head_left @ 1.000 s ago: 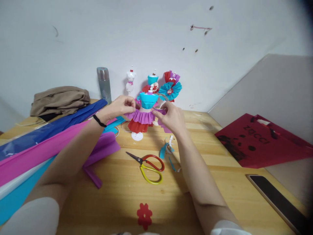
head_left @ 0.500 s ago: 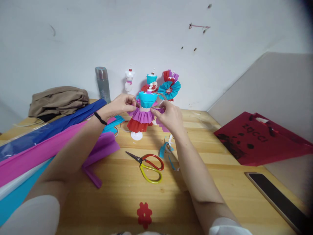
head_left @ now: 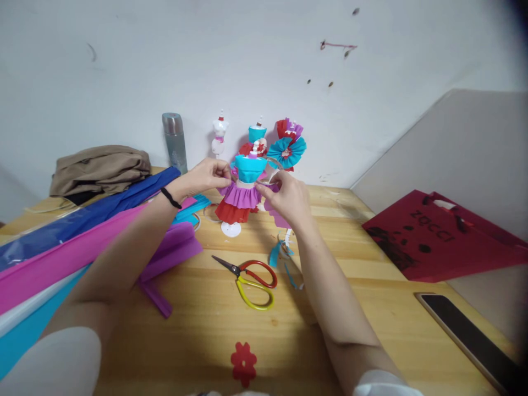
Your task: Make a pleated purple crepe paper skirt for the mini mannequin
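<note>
The person's two hands meet at a small dress form (head_left: 250, 168) upright on its white base (head_left: 231, 229) toward the back of the worktop (head_left: 185, 352). The left hand (head_left: 209, 175) pinches the purple ruffle (head_left: 241, 197) at one side of the waist; the right hand (head_left: 289, 197) grips it between thumb and fingers at the other. The ruffle hangs over a red frilled layer (head_left: 231, 213), below a turquoise bodice. Nearer the person lie scissors (head_left: 236, 271) with red and yellow handles and a red flower cutout (head_left: 238, 361).
</note>
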A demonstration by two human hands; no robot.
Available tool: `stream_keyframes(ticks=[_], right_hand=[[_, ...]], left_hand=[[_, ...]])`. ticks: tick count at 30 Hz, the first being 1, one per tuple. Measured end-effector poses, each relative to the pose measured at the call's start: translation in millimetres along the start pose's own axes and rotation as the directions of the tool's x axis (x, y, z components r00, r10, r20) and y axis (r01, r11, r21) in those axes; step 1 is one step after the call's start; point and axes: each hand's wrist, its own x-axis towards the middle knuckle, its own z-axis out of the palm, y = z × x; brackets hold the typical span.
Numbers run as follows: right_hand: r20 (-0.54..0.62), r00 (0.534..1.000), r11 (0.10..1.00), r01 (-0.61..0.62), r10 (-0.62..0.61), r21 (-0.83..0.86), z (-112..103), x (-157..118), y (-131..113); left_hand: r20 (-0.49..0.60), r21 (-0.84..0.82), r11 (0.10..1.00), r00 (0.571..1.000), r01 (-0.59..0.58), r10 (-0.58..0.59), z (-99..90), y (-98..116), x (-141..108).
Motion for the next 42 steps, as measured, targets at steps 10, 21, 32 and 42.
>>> stream_keyframes(ticks=[10,21,32,42], right_hand=[[0.036,0.999,0.998,-0.019,0.021,-0.059,0.1,2.3,-5.1],[0.031,0.999,0.999,0.033,-0.033,0.000,-9.7,-2.9,-0.4],[-0.015,0.999,0.999,0.032,-0.032,-0.017,-23.9,-11.1,-8.2],[-0.004,1.000,0.997,-0.006,0.005,-0.083,-14.2,-2.3,-6.6]], left_hand=[[0.043,-0.034,0.996,0.995,-0.086,0.087,-1.6,1.1,8.7],[0.012,-0.097,0.994,0.999,-0.039,0.041,-1.4,-8.5,8.7],[-0.043,-0.165,0.984,0.998,-0.059,0.053,2.3,-7.4,5.8],[-0.045,-0.188,0.979,0.997,-0.073,0.066,-0.2,-19.3,8.0]])
